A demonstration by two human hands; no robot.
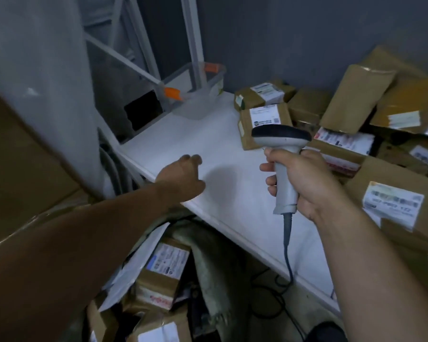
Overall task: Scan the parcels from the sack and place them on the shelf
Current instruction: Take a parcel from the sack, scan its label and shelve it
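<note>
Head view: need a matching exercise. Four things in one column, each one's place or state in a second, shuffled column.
Things:
1. scanner
2. clear tub
3. left hand
4. sack

Places or states:
A. below the front edge of the shelf, with parcels inside
B. at the far end of the shelf, with orange clips
C. gripped by the right hand
D. holds nothing, over the bare shelf top

Pairs: 1-C, 2-B, 3-D, 4-A

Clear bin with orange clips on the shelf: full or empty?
Looks empty: through the walls of the clear bin only the white shelf and a frame post show.
</note>
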